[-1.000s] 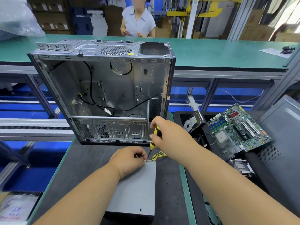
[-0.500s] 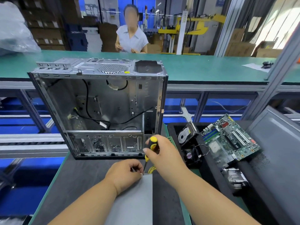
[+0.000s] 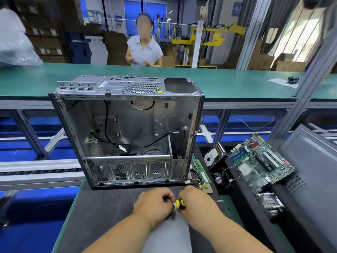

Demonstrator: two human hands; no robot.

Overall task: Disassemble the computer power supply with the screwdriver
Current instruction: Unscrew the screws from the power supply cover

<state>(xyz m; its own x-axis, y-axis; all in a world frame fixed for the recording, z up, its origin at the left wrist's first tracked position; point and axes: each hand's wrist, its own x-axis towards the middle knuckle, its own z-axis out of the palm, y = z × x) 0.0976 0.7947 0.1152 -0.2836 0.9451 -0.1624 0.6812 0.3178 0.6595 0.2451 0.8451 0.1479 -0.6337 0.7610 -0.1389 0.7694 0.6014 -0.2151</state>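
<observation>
Both our hands meet over the grey supply [image 3: 167, 234], which lies on the mat in front of the case [image 3: 127, 136]. Our right hand [image 3: 197, 203] curls round the screwdriver [image 3: 180, 203]; our left hand [image 3: 155, 205] is curled, its grip hidden.

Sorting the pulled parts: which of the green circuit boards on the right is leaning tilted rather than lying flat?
The large motherboard, propped at an angle right of the hard drive. The narrow memory stick lies flat beside the computer case.
</observation>
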